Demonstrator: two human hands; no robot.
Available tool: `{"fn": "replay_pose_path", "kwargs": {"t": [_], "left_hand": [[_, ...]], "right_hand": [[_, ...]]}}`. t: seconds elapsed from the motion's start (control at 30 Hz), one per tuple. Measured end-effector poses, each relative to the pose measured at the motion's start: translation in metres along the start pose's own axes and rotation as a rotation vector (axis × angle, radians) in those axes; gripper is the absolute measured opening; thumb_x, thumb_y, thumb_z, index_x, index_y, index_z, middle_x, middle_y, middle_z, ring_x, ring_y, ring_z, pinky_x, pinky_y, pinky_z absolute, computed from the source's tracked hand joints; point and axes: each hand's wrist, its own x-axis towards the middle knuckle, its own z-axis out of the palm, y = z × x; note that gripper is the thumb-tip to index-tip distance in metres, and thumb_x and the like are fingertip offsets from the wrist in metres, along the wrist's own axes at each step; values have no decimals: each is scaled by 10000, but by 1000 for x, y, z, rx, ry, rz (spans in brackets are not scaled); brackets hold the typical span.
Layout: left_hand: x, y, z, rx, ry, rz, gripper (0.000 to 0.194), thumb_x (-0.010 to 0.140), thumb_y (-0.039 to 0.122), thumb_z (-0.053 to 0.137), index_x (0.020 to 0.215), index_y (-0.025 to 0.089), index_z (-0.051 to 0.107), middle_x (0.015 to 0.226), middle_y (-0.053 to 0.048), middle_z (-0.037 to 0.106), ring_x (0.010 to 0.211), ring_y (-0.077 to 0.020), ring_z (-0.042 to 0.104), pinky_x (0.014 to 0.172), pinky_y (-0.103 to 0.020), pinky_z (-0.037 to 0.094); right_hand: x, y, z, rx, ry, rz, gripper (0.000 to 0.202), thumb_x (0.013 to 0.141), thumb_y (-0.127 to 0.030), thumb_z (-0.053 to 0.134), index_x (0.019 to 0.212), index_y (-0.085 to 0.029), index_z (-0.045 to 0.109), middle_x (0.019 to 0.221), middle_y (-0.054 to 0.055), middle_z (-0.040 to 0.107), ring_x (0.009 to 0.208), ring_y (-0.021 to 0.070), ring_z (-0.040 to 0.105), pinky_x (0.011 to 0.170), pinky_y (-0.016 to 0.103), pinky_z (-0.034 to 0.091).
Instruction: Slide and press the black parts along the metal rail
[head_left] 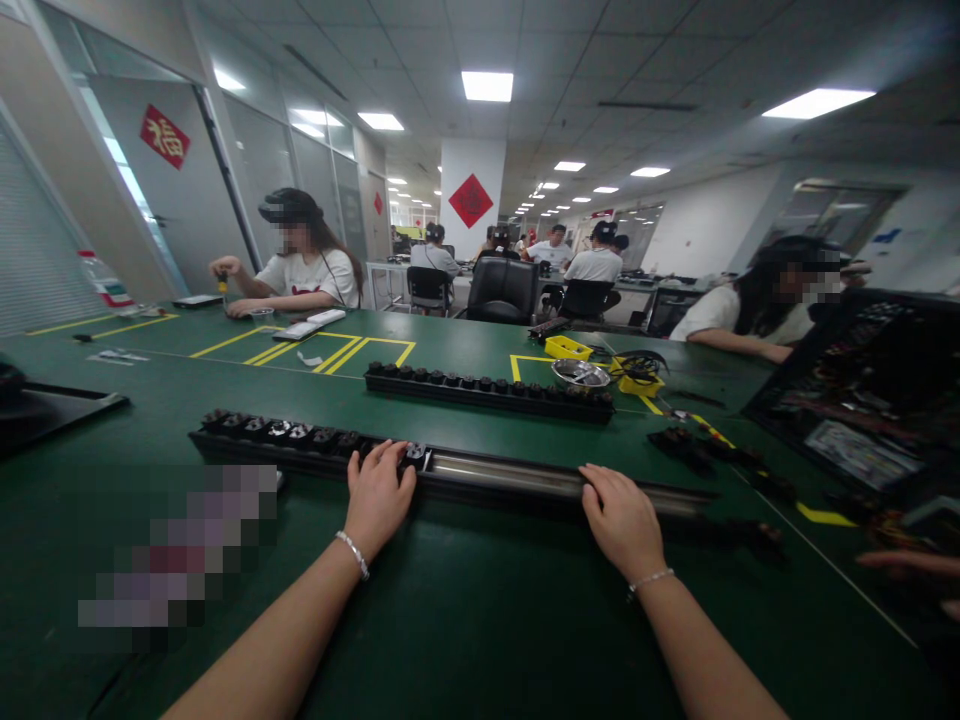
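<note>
Long black rail (495, 487), on the green tabletop (480, 620) directly before the person; long axis left to right, right end slightly nearer the person, open side up. Appearance: black side walls; left portion a row of dark, round-topped modules (255, 425), several with silvery faces; right portion a bare silvery channel, its far end dim and blurred. Left hand (380, 495): fingers spread and loosely bent across the modules, touching, hiding part of the row; whether anything is gripped cannot be told. Right hand (621, 520): fingers curled slightly over the channel's rim, covering a stretch of it; firmness of hold cannot be told. Surroundings, left to right: dark tray-like piece (67, 402) at the edge; bottle (103, 280) with red label; pixel-masked item (176, 550), nearer than the rail's left part; yellow-handled tool (223, 283) held by a seated co-worker (315, 280); flat white box (311, 324); second black rail (487, 393), roughly parallel beyond the first, lined with modules; small yellow bin (568, 348); metal bowl (581, 375); dark cables (641, 362) in another yellow bin; cluster of dark parts (682, 447); second co-worker (720, 320); large dark panel (862, 390), tilted; another person's hand (911, 563) at the right edge.
</note>
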Motion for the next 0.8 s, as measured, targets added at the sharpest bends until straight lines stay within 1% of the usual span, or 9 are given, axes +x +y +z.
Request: {"fn": "replay_pose_path", "kwargs": {"t": [0.33,0.4,0.57,0.8], "left_hand": [[-1,2,0,-17,-30,48,373,851,311,418,1190,217,543,1165,-88,645,1265,-232,423,1108,-536,148],[-2,1,1,-1,-26,65,395,849,324,429,1213,215,535,1192,-85,631,1270,-235,415,1109,-527,158],[-3,-2,2,62,-20,106,414,853,352,435,1226,220,555,1340,-66,528,1302,-258,369,1099,-505,213],[-3,-1,1,99,-42,124,388,858,379,440,1196,262,591,1333,-45,537,1301,-259,371,1098,-512,212]], "right_hand": [[0,-2,-2,14,-6,21,400,877,-290,342,1116,-160,636,1164,85,636,1121,229,532,949,415,410],[0,-2,-2,7,-11,21,405,879,-290,338,1117,-153,635,1166,84,635,1123,229,530,952,413,409],[0,1,1,-6,13,-6,393,874,-283,348,1106,-160,640,1156,80,640,1111,225,538,952,397,404],[1,3,3,-20,14,-20,397,877,-290,336,1099,-159,639,1150,76,643,1101,218,541,958,388,395]]}}
